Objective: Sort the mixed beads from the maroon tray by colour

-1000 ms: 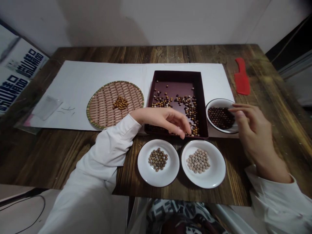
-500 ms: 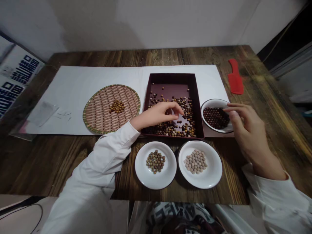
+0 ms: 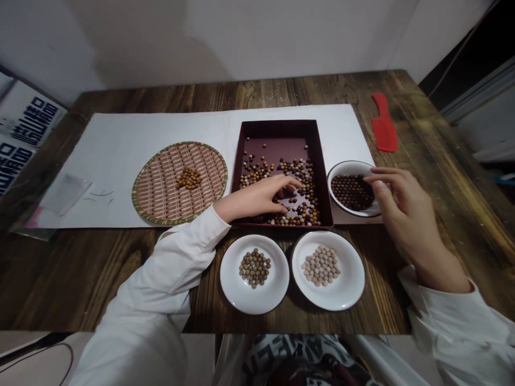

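The left hand (image 3: 257, 197) has shifted away from the near wall of the dark maroon tray (image 3: 281, 128) and now arches over the mixed brown, tan and cream beads (image 3: 298, 210) in the tray's near half. Its fingers are loosely spread and its thumb stands apart, with no bead visibly pinched. A patch of bare tray floor shows just beyond the fingertips. The right hand (image 3: 406, 214) hangs at the rim of the white enamel bowl (image 3: 330, 185), with fingers curled and thumb and forefinger close together above the dark brown beads (image 3: 352, 192); whether they hold a bead cannot be told. The tray stands mid-tabletop (image 3: 80, 279) on a white paper sheet (image 3: 120, 139), with the bowl just right of it. Toward the near edge, the left white plate (image 3: 229, 279) holds mottled beads (image 3: 255, 268) and the right white plate (image 3: 354, 279) holds pale beads (image 3: 321, 266). Left of the tray, a round woven tray (image 3: 134, 187) holds a small mound of golden-brown beads (image 3: 188, 178). A red plastic comb (image 3: 384, 123) lies toward the far right corner.
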Motion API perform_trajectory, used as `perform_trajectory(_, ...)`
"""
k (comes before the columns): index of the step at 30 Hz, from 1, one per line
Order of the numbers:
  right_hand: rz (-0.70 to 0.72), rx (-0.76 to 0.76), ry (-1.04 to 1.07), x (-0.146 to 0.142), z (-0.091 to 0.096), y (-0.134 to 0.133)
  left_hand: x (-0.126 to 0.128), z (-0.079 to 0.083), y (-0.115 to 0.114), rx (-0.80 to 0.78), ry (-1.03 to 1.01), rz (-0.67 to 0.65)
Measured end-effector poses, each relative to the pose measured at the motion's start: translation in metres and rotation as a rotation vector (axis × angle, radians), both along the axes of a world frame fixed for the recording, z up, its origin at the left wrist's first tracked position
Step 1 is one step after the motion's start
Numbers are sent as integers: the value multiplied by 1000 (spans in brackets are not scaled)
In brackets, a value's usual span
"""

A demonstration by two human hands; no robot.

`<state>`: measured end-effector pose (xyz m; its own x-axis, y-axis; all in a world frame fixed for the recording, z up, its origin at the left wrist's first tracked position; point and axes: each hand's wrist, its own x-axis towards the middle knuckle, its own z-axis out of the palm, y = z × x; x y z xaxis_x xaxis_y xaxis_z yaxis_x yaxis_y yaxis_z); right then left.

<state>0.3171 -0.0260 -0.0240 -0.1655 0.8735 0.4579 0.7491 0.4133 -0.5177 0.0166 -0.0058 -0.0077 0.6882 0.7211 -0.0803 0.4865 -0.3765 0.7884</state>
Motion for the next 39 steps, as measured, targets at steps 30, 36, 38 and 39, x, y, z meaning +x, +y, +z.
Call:
perform_trajectory(30, -5, -18, -4, -1, 1, -2, 3, 3, -1, 94, 72, -98)
perform_trajectory(36, -2, -19, -3, -1, 2, -2, 2, 0, -1, 78, 60, -121)
perform_trajectory(38, 0, -18, -7, -1, 2, -2, 2, 0, -1, 80, 63, -122)
perform_trajectory(39, -1, -17, -7, -1, 2, -2, 2, 0, -1, 81, 67, -122)
